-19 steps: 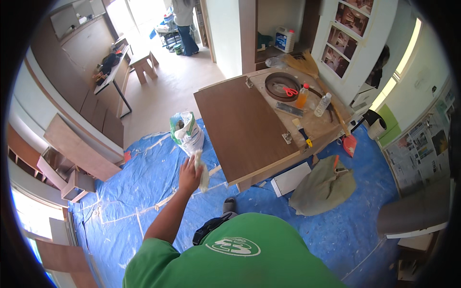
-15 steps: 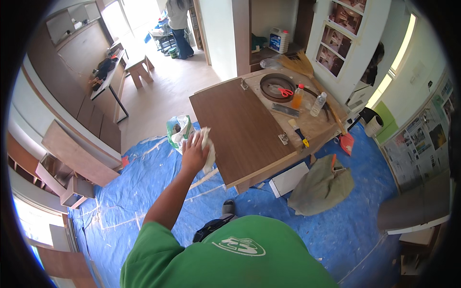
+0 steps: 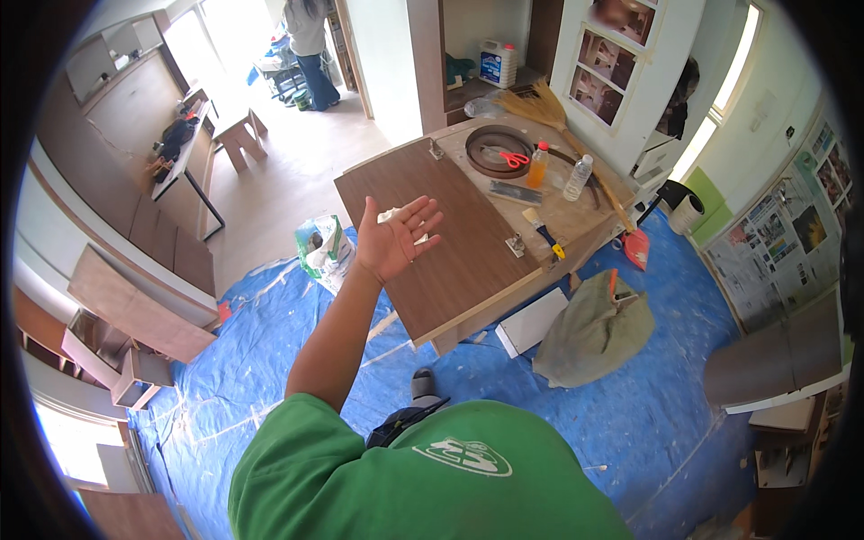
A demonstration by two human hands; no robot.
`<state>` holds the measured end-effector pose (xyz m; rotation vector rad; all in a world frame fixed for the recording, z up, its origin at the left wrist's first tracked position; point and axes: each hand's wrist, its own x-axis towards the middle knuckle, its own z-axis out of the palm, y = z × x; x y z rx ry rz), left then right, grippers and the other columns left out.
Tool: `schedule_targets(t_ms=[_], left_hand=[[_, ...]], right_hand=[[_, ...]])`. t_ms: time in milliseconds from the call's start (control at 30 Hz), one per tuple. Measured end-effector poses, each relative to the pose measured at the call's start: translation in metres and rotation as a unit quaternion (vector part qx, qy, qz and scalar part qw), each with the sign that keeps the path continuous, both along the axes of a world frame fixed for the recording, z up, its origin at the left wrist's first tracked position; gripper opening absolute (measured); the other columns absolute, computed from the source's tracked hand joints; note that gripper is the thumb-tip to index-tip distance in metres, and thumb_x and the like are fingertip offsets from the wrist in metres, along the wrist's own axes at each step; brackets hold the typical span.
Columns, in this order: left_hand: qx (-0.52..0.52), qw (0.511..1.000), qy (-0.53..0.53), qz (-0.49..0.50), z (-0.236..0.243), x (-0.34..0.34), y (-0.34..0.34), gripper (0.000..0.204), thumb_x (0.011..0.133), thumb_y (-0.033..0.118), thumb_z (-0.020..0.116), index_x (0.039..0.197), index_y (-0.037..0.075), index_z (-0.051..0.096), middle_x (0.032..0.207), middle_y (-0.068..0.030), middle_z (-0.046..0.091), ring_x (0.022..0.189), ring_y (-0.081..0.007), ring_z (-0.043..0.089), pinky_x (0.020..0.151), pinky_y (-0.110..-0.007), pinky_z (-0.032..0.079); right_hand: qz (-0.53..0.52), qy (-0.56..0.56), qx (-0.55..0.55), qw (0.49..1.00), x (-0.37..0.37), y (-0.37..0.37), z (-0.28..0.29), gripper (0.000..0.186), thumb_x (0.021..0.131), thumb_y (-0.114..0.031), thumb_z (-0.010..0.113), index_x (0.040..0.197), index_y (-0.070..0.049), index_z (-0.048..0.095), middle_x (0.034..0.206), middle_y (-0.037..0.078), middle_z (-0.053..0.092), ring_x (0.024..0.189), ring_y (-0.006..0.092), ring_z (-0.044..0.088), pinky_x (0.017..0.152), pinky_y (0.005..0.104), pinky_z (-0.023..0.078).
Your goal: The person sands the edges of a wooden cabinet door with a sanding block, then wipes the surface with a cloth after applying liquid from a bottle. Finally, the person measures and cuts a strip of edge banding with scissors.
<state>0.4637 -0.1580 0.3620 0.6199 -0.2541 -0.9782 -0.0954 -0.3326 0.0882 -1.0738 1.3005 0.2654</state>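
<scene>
My left hand (image 3: 400, 238) is raised over the left part of a brown wood-grain door panel (image 3: 450, 261). Its palm faces up, the fingers are stretched out and the thumb points away to the left. Bits of a white cloth (image 3: 388, 215) show behind the fingers; whether it touches the hand or lies on the panel is hidden. Two metal hinges, one of them the near hinge (image 3: 515, 246), sit along the panel's right edge. Just left of the panel stands a white and green plastic bag (image 3: 326, 252). My right hand is out of the picture.
On the worktable behind the panel lie a coiled edging strip (image 3: 481, 166), red scissors (image 3: 514, 159), an orange bottle (image 3: 537, 169), a clear bottle (image 3: 578, 179), a brush (image 3: 544, 232) and a straw broom (image 3: 549, 110). Blue sheeting (image 3: 432, 468) covers the floor. A person (image 3: 310, 54) stands far back.
My left hand has moved right, from beside the bag to above the panel, and turned palm up. The white cloth, earlier under its fingers, is now mostly hidden behind it.
</scene>
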Motion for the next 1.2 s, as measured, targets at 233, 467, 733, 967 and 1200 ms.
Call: schedule_targets(t_ms=[233, 467, 733, 967, 1200], left_hand=[[0.343, 0.901, -0.169, 0.206, -0.098, 0.010, 0.076, 0.062, 0.107, 0.045, 0.049, 0.058, 0.007, 0.050, 0.051, -0.0069, 0.046, 0.045, -0.0211, 0.049, 0.064, -0.043, 0.059], [0.704, 0.647, -0.284, -0.068, -0.349, -0.055, 0.289, 0.070, 0.077, 0.009, 0.079, 0.143, 0.015, 0.055, 0.093, -0.0182, 0.074, 0.084, -0.0280, 0.074, 0.071, -0.046, 0.057], [0.707, 0.694, -0.008, -0.134, -0.431, -0.181, 0.341, 0.095, 0.081, 0.013, 0.080, 0.161, 0.025, 0.030, 0.100, -0.0239, 0.071, 0.083, -0.0322, 0.071, 0.071, -0.050, 0.058], [0.677, 0.721, -0.074, -0.130, -0.415, -0.122, 0.292, 0.090, 0.082, 0.015, 0.080, 0.158, 0.025, 0.034, 0.101, -0.0240, 0.071, 0.084, -0.0326, 0.071, 0.072, -0.050, 0.058], [0.670, 0.716, -0.117, -0.159, -0.396, -0.060, 0.285, 0.085, 0.082, 0.018, 0.079, 0.156, 0.025, 0.038, 0.103, -0.0241, 0.071, 0.084, -0.0329, 0.072, 0.072, -0.050, 0.058]], right_hand=[[0.018, 0.015, -0.002, 1.000, 0.007, -0.011, -0.007, 0.033, 0.096, -0.039, 0.060, 0.114, -0.013, 0.066, 0.097, 0.010, 0.069, 0.093, 0.0278, 0.066, 0.081, 0.0455, 0.053], [0.050, 0.035, -0.004, 0.998, 0.032, -0.019, -0.007, 0.034, 0.096, -0.042, 0.059, 0.113, -0.013, 0.067, 0.095, 0.011, 0.071, 0.093, 0.0304, 0.067, 0.082, 0.0480, 0.053], [0.083, 0.073, -0.004, 0.994, 0.051, -0.023, -0.008, 0.036, 0.096, -0.045, 0.059, 0.112, -0.013, 0.068, 0.093, 0.012, 0.072, 0.094, 0.0333, 0.068, 0.084, 0.0508, 0.053], [0.125, 0.096, 0.019, 0.987, 0.022, -0.001, -0.032, 0.038, 0.096, -0.047, 0.059, 0.110, -0.013, 0.069, 0.091, 0.014, 0.073, 0.094, 0.0360, 0.069, 0.085, 0.0532, 0.054], [-0.032, 0.131, 0.084, 0.987, 0.075, 0.082, -0.008, 0.060, 0.098, -0.057, 0.057, 0.118, -0.001, 0.066, 0.094, 0.016, 0.075, 0.093, 0.0327, 0.072, 0.090, 0.0477, 0.054]])
